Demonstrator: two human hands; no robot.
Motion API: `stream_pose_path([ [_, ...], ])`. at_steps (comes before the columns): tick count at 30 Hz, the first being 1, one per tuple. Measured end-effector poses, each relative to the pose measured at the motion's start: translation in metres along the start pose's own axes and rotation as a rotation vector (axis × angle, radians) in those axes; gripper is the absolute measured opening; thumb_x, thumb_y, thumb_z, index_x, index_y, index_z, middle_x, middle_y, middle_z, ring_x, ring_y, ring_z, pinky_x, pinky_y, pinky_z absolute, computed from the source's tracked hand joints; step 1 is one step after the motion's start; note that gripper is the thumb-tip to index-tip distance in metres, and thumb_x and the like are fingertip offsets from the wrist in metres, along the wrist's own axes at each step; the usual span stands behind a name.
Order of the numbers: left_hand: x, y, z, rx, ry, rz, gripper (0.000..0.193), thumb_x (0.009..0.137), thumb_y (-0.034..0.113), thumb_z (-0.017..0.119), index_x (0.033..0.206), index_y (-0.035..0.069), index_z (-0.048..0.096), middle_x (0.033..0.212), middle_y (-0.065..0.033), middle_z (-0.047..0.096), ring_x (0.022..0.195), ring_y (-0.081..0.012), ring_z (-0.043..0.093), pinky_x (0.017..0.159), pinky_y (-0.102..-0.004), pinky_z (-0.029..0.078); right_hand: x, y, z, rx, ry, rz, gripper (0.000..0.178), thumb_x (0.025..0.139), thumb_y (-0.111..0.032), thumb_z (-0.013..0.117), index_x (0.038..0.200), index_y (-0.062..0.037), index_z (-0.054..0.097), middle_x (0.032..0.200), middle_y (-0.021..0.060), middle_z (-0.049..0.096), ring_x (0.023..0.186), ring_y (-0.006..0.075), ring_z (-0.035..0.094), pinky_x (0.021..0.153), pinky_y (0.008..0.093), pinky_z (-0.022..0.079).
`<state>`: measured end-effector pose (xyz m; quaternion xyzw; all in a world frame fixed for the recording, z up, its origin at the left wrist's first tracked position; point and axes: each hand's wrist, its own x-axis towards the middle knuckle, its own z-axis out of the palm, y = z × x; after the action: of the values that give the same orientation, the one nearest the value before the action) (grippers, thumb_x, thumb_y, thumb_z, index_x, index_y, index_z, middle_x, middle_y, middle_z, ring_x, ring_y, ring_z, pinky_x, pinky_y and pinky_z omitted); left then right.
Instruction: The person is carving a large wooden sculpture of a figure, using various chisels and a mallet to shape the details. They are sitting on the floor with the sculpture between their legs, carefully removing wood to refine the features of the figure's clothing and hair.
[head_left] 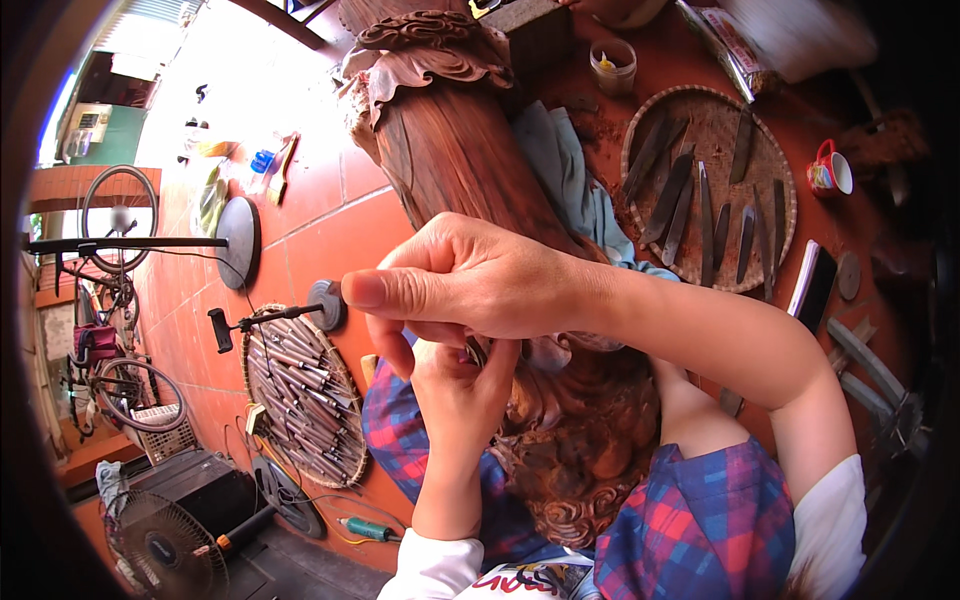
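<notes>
The half-curled right hand (475, 275) overlaps the left hand (450, 378), whose opening is unclear, like both holds; handwork beside the reddish-brown carved wooden column (465, 165) seemingly needs steadiness next.

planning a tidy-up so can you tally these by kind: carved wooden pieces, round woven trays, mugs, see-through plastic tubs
Carved wooden piece: 1
Round woven trays: 2 (left tray, right tray)
Mug: 1
See-through plastic tub: 1
Total: 5
</notes>
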<state>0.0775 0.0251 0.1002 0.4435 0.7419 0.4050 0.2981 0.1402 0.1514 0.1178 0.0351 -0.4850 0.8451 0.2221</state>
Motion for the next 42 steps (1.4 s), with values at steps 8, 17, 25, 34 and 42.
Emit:
stream_pose_path([
  [8, 0.005, 0.003, 0.001, 0.121, -0.06, 0.139, 0.02, 0.074, 0.003, 0.069, 0.093, -0.002, 0.063, 0.084, -0.0151, 0.064, 0.08, -0.0288, 0.063, 0.073, -0.0334, 0.048, -0.011, -0.001, -0.009, 0.064, 0.094, 0.086, 0.049, 0.096, -0.045, 0.048, 0.081, -0.0012, 0.064, 0.054, -0.0022, 0.048, 0.048, 0.0017, 0.042, 0.045, 0.0184, 0.032],
  [17, 0.012, -0.016, 0.007, 0.078, 0.01, 0.214, 0.026, 0.074, -0.002, 0.07, 0.098, -0.004, 0.063, 0.083, -0.0045, 0.067, 0.079, -0.0081, 0.059, 0.067, -0.0239, 0.045, 0.0, 0.017, -0.02, 0.048, 0.104, 0.045, 0.049, 0.096, -0.045, 0.047, 0.077, -0.0026, 0.063, 0.05, -0.003, 0.045, 0.045, 0.002, 0.039, 0.043, 0.0191, 0.03],
  [25, 0.012, -0.013, 0.008, 0.166, 0.052, 0.177, 0.02, 0.077, 0.001, 0.066, 0.095, -0.002, 0.061, 0.081, -0.0183, 0.064, 0.075, -0.034, 0.064, 0.066, -0.0365, 0.048, 0.006, 0.012, -0.019, -0.019, 0.092, 0.062, 0.05, 0.096, -0.046, 0.049, 0.072, -0.0031, 0.061, 0.048, -0.0028, 0.045, 0.042, 0.0025, 0.038, 0.04, 0.0203, 0.03],
  [34, 0.016, -0.014, 0.009, 0.032, 0.044, 0.203, 0.018, 0.074, 0.001, 0.069, 0.09, -0.003, 0.062, 0.08, -0.0165, 0.064, 0.073, -0.0305, 0.063, 0.067, -0.033, 0.048, 0.006, 0.013, -0.016, -0.043, 0.218, 0.035, 0.05, 0.096, -0.046, 0.048, 0.069, -0.0045, 0.059, 0.048, -0.0032, 0.045, 0.043, 0.0017, 0.039, 0.04, 0.0186, 0.032],
  [42, 0.016, 0.004, 0.004, 0.244, 0.005, 0.217, 0.017, 0.074, 0.005, 0.07, 0.087, 0.0, 0.061, 0.082, -0.0161, 0.062, 0.071, -0.0317, 0.062, 0.062, -0.0353, 0.047, -0.006, 0.012, -0.021, -0.01, 0.205, 0.054, 0.05, 0.096, -0.044, 0.049, 0.068, -0.0047, 0.06, 0.05, -0.0018, 0.047, 0.045, 0.002, 0.042, 0.043, 0.0193, 0.034],
])
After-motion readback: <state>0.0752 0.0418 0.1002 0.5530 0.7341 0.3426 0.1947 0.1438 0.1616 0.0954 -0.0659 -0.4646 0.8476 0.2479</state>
